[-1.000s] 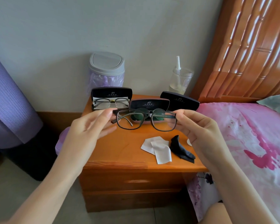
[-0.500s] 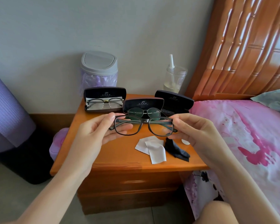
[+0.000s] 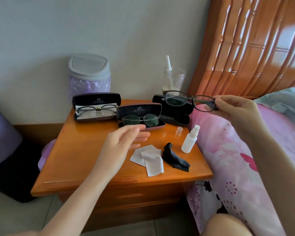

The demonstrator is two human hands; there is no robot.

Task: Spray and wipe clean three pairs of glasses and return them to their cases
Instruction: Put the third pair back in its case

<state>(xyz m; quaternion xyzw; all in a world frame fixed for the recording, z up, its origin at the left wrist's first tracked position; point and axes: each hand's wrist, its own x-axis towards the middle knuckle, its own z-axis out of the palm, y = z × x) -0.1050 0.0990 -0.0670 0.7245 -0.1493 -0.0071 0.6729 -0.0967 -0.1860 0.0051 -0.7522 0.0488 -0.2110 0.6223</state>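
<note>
My right hand (image 3: 235, 111) pinches the black-framed glasses (image 3: 193, 99) by one end, holding them in the air above the empty open case (image 3: 174, 116) at the nightstand's (image 3: 83, 150) back right corner. My left hand (image 3: 126, 140) hovers with its fingers relaxed and holds nothing, over the middle, just in front of the center case (image 3: 140, 109). The spray bottle (image 3: 188, 142) stands near the right edge, and the white cloths (image 3: 148, 157) lie toward the front.
</note>
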